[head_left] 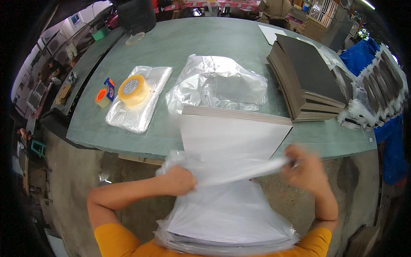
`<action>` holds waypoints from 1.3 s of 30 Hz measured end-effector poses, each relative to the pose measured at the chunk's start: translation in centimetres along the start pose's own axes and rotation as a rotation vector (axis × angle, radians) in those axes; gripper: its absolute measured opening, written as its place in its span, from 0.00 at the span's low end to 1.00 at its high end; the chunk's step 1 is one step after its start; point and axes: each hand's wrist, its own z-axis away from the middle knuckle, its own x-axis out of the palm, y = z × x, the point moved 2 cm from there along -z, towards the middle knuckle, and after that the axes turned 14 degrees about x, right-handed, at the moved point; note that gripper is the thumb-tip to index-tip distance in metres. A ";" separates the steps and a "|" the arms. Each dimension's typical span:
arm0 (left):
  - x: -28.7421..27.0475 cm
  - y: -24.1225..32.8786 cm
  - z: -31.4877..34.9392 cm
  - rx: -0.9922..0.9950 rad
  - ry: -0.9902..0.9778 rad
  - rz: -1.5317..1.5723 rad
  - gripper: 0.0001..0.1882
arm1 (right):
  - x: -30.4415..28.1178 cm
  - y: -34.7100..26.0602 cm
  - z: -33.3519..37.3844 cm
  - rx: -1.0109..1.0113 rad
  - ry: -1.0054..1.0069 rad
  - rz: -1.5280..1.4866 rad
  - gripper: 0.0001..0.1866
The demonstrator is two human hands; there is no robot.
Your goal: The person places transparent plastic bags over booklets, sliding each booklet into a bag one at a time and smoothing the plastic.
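Clear bag (pixel 231 171): thin, glossy, wrinkled film, mouth edge pulled into a taut, twisted band. Left hand (pixel 180 180) is closed in a fist on the band's left end; right hand (pixel 305 169) pinches the right end, motion-blurred, exact finger placement unclear. Hands well apart, one on each side of the board stack (pixel 233 133). Stack: flat white top face, square corners, grey-brown layered far edge. It sits at the near table edge, between the person and the table, tilted.

Containers: film covers the lower part of the white boards, far end bare. More white sheets show through film against the person's front; can't tell whether it's the same stack. Loose crumpled plastic (pixel 214 81) lies just beyond the boards, contents unclear. At left, a flat packet of clear film (pixel 132 118) carries a fat yellowish tape roll (pixel 133 91); a small blue-and-orange tape dispenser (pixel 110 88) is beside it. At right, thick dark boards (pixel 310 64) are piled slightly skewed, next to a film-wrapped bundle (pixel 381 85) with ragged plastic edges, over a blue sheet (pixel 359 58).

Surface: smooth, dull green table (pixel 222 36), white card (pixel 272 33) at the far side. Room: stained concrete floor (pixel 68 171), green stool (pixel 37 148) at left, another person (pixel 276 10) beyond the table.
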 end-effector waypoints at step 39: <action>-2.1 -0.6 3.0 0.215 0.450 1.160 0.10 | 7.5 10.0 3.4 0.083 -0.821 -1.136 0.15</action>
